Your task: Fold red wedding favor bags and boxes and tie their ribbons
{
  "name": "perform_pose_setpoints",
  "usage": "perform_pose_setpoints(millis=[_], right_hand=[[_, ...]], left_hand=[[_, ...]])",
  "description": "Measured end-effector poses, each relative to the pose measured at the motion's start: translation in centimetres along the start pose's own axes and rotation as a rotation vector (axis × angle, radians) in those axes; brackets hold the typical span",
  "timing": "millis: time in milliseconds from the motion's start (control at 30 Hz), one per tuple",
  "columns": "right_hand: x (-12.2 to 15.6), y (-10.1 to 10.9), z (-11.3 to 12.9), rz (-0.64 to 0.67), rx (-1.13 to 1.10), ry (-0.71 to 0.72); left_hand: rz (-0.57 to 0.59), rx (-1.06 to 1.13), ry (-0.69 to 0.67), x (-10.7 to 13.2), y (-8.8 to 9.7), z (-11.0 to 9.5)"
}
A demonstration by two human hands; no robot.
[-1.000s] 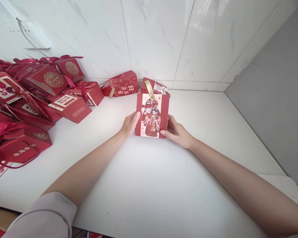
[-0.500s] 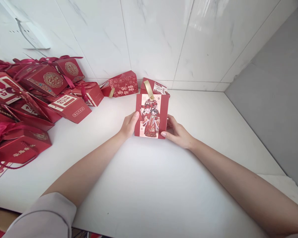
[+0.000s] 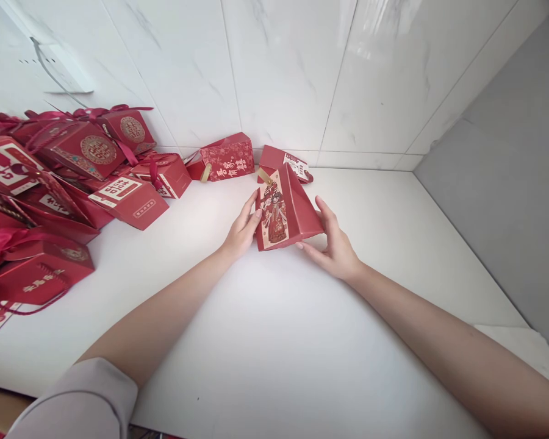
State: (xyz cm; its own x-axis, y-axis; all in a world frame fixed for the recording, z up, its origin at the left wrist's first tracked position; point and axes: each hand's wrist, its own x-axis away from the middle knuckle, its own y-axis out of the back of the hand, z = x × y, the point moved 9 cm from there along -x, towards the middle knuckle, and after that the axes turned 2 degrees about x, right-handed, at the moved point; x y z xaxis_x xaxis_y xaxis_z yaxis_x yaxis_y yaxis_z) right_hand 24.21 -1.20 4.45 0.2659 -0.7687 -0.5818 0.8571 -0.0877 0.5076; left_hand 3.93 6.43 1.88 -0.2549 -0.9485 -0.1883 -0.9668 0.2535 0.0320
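Red card, one box (image 3: 293, 210), upright panel on its front, printed with two figures (image 3: 275, 218); gold strap (image 3: 265, 177) at the far upper end. Location: between the two hands, over the middle of a white table (image 3: 256, 341), short of the marbled wall (image 3: 293, 73); whether its base touches the tabletop cannot be told. Attitude: tilted, printed panel turned toward the left, plain tapering side toward the right; the panel's long axis runs away from the person, strap end farthest, lower edge nearest. Left hand (image 3: 240, 236): closed on the panel's left edge, thumb upon the print, fingers at the border; box lies to its right and slightly forward. Right hand (image 3: 337, 249): thumb and fingers spread about the plain side's lower right corner, thumb tip by the bottom edge, palm standing off; firmness of contact cannot be told; box lies to its left and slightly forward. Relation judged chief for handling: the axis passes between the hands rather than across from one to the other, the left having the closer hold. Adjacent stock: one labelled box (image 3: 271, 157) directly behind; one floral box (image 3: 229, 160) behind and left; a pile of ribboned boxes (image 3: 73, 198) well apart at far left.
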Motion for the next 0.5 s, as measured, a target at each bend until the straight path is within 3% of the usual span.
perform_pose_setpoints(millis=[100, 200, 367, 500], right_hand=[[0.0, 0.4, 0.6, -0.039, 0.056, 0.019], [0.0, 0.1, 0.7, 0.007, 0.093, 0.018], [0.0, -1.0, 1.8, 0.138, 0.124, 0.151], [0.1, -1.4, 2.8, 0.207, 0.017, 0.265]], left_hand=[[0.082, -0.026, -0.081, 0.5, -0.9, -1.5], [0.206, 0.009, -0.183, 1.3, -2.1, -2.8], [0.268, -0.031, -0.192, 1.7, -2.7, -2.3], [0.296, -0.030, -0.162, 1.7, -3.1, -2.1]])
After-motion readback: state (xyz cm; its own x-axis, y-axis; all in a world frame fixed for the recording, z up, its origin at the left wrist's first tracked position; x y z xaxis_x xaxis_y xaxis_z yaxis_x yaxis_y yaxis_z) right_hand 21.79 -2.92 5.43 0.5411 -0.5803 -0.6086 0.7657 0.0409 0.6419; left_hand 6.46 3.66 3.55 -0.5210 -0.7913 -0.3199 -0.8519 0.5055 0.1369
